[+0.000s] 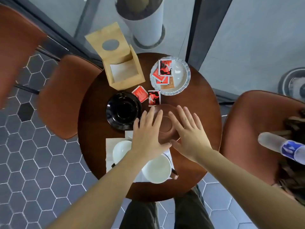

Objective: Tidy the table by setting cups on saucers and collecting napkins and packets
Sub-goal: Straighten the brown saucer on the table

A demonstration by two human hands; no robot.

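Observation:
On the round wooden table (194, 162) a brown saucer (165, 123) lies at the middle. My left hand (148, 134) and my right hand (188, 133) hover flat over its two sides, fingers spread, holding nothing. A black saucer (123, 110) sits to the left. Two white cups (120, 151) (156, 169) stand near me on white napkins (110, 156), partly hidden by my left forearm. Two red packets (140, 93) (154, 98) lie loose on the table. Several more packets lie on a white scalloped plate (181, 75).
A wooden napkin holder (118, 63) with its lid up stands at the table's far left. Brown chairs (66, 96) (257, 133) flank the table. A white cylinder (145, 27) stands beyond the glass wall. Someone's foot in a sock (283, 146) rests on the right chair.

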